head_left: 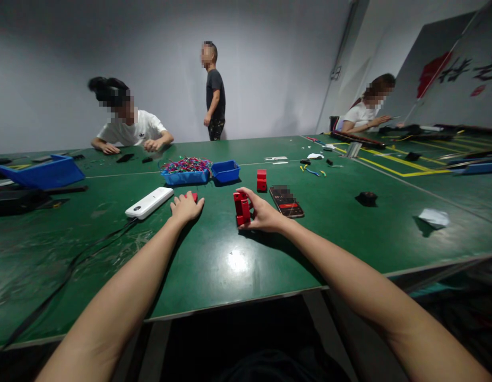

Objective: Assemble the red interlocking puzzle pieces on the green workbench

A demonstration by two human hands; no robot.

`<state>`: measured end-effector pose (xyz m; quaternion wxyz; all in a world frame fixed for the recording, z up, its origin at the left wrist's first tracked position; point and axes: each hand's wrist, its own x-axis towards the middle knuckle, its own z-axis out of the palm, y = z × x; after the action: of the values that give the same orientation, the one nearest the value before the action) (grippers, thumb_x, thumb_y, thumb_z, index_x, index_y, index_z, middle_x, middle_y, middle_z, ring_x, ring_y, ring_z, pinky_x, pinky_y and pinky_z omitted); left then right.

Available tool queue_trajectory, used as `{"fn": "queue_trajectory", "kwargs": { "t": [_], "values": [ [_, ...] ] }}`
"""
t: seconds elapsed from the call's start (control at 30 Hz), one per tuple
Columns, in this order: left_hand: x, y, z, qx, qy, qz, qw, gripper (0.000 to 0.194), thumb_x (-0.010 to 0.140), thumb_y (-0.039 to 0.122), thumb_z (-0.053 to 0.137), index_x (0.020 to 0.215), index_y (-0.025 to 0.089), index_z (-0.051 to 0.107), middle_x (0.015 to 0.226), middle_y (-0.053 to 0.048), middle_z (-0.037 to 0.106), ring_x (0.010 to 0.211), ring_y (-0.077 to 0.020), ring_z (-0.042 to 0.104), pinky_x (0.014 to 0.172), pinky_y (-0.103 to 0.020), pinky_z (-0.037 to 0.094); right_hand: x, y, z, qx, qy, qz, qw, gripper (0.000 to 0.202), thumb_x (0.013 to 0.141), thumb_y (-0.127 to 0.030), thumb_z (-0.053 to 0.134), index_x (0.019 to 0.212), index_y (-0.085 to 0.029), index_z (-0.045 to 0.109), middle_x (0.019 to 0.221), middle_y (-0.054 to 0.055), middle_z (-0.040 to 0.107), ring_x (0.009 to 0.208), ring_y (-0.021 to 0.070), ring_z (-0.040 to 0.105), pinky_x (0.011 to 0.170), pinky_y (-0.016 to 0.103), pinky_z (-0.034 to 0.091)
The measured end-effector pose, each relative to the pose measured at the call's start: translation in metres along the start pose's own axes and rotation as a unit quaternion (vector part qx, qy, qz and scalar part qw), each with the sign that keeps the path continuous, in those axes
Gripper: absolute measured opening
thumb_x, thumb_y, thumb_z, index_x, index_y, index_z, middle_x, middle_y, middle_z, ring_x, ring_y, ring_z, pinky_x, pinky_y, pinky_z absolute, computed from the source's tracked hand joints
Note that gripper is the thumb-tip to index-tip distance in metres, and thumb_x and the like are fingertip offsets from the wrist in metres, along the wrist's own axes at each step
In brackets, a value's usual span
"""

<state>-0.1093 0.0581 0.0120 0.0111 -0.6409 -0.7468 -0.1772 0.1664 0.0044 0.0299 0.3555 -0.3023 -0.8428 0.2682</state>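
My right hand (261,213) grips a red notched block (241,208) between thumb and fingers, upright at the green tabletop (206,265). To its left, my left hand (187,208) lies over a small red piece (195,197), of which only a bit shows past the fingers; whether they grip it is hidden. Another red block (261,180) stands beyond my right hand. A phone (286,201) with a lit screen lies just right of that hand. The white power bank (150,203) with a black strap is left of my left hand.
Behind the hands are a blue tray of colourful wires (186,171) and a smaller blue bin (225,172). A large blue tray (44,172) sits far left. Black lump (366,198) and crumpled paper (434,218) lie right. Two people sit across the table; another stands behind.
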Motion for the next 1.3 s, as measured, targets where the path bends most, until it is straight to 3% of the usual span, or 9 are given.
{"fn": "queue_trajectory", "kwargs": {
  "t": [0.13, 0.27, 0.33, 0.47, 0.57, 0.8, 1.07, 1.3],
  "values": [
    [-0.002, 0.014, 0.008, -0.043, -0.030, 0.104, 0.993, 0.062, 0.087, 0.053, 0.036, 0.128, 0.007, 0.045, 0.131, -0.025, 0.050, 0.125, -0.0353, 0.044, 0.102, -0.049, 0.033, 0.001, 0.000, 0.000, -0.002, 0.005, -0.017, 1.000, 0.097, 0.059, -0.028, 0.081, 0.140, -0.025, 0.028, 0.136, 0.012, 0.046, 0.113, 0.0226, 0.055, 0.094, 0.035, 0.046],
    [-0.013, 0.044, 0.013, -0.220, -0.060, 0.141, 0.963, 0.065, 0.090, 0.055, 0.030, 0.132, 0.006, 0.040, 0.138, -0.023, 0.045, 0.130, -0.0292, 0.041, 0.109, -0.042, 0.028, 0.002, 0.001, 0.000, -0.019, 0.016, -0.036, 0.999, 0.098, 0.058, -0.030, 0.081, 0.141, -0.025, 0.029, 0.138, 0.012, 0.046, 0.121, 0.0237, 0.050, 0.100, 0.036, 0.041],
    [-0.021, 0.059, 0.015, -0.347, -0.084, 0.134, 0.925, 0.063, 0.090, 0.059, 0.027, 0.132, 0.013, 0.040, 0.137, -0.018, 0.048, 0.129, -0.0267, 0.042, 0.108, -0.043, 0.030, 0.003, 0.001, 0.000, -0.038, 0.021, -0.035, 0.998, 0.099, 0.057, -0.031, 0.081, 0.141, -0.025, 0.029, 0.138, 0.012, 0.047, 0.122, 0.0252, 0.050, 0.102, 0.038, 0.039],
    [-0.038, 0.081, 0.020, -0.550, -0.162, 0.178, 0.800, 0.057, 0.091, 0.059, 0.026, 0.129, 0.020, 0.042, 0.133, -0.011, 0.052, 0.119, -0.0242, 0.053, 0.102, -0.043, 0.039, 0.003, -0.001, 0.000, -0.072, 0.025, 0.004, 0.997, 0.102, 0.056, -0.032, 0.082, 0.142, -0.028, 0.028, 0.132, 0.010, 0.053, 0.115, 0.0270, 0.056, 0.098, 0.042, 0.041],
    [-0.048, 0.085, 0.017, -0.572, -0.204, 0.209, 0.767, 0.059, 0.088, 0.055, 0.043, 0.133, 0.017, 0.038, 0.131, -0.013, 0.053, 0.119, -0.0246, 0.053, 0.103, -0.042, 0.040, 0.002, -0.004, 0.000, -0.067, 0.014, 0.026, 0.997, 0.101, 0.057, -0.029, 0.081, 0.143, -0.027, 0.028, 0.124, 0.009, 0.059, 0.105, 0.0247, 0.062, 0.094, 0.040, 0.044],
    [-0.058, 0.079, 0.004, -0.517, -0.199, 0.292, 0.780, 0.104, 0.062, 0.037, 0.080, 0.143, 0.020, 0.017, 0.137, -0.017, 0.045, 0.121, -0.0286, 0.052, 0.103, -0.045, 0.042, 0.002, -0.001, -0.001, -0.046, 0.003, 0.018, 0.999, 0.102, 0.060, -0.028, 0.079, 0.145, -0.028, 0.022, 0.121, 0.008, 0.060, 0.102, 0.0234, 0.063, 0.092, 0.038, 0.045],
    [-0.056, 0.081, 0.005, -0.491, -0.167, 0.291, 0.804, 0.095, 0.061, 0.037, 0.081, 0.134, 0.019, 0.024, 0.122, -0.015, 0.057, 0.109, -0.0272, 0.060, 0.096, -0.043, 0.047, 0.000, 0.015, 0.002, -0.145, 0.000, 0.067, 0.987, 0.103, 0.068, -0.024, 0.071, 0.149, -0.030, 0.009, 0.137, 0.014, 0.046, 0.123, 0.0309, 0.048, 0.098, 0.052, 0.037],
    [-0.046, 0.072, -0.001, -0.437, -0.131, 0.307, 0.835, 0.090, 0.061, 0.041, 0.079, 0.132, 0.021, 0.028, 0.121, -0.013, 0.058, 0.101, -0.0242, 0.064, 0.090, -0.039, 0.050, 0.001, 0.022, 0.000, -0.193, 0.001, 0.091, 0.977, 0.075, 0.076, -0.025, 0.066, 0.143, -0.020, 0.032, 0.122, 0.015, 0.057, 0.112, 0.0269, 0.055, 0.095, 0.044, 0.041]
  ]
}}
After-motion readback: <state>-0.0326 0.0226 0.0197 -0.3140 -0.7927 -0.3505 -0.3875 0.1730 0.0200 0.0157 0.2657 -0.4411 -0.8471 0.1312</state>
